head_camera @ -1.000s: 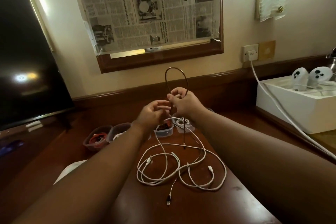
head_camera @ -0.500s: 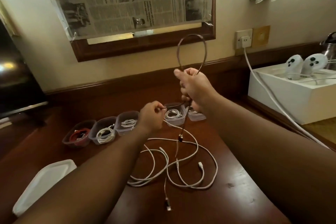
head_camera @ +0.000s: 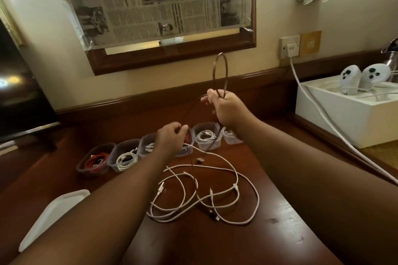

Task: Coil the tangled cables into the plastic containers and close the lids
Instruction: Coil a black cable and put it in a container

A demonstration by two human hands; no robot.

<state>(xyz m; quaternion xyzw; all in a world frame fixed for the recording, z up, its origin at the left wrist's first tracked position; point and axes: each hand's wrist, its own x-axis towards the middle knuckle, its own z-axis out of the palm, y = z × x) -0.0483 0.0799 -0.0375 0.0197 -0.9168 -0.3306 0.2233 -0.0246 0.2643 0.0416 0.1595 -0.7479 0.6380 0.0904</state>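
Containers point(head_camera: 207, 135): lidless row | white cables point(head_camera: 125, 159) coiled inside | one red point(head_camera: 94, 162)

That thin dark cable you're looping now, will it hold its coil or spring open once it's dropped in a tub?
The thin dark cable looks fairly springy: its loop stands upright above the right hand unsupported. The length running to the left hand hangs in a smooth curve, so it probably bends easily yet may spring open when released. It looks light; the clear plastic containers seem small, so hold it down.

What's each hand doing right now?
Left hand: pinches the thin dark cable.
Right hand: grips the same cable's upright loop.
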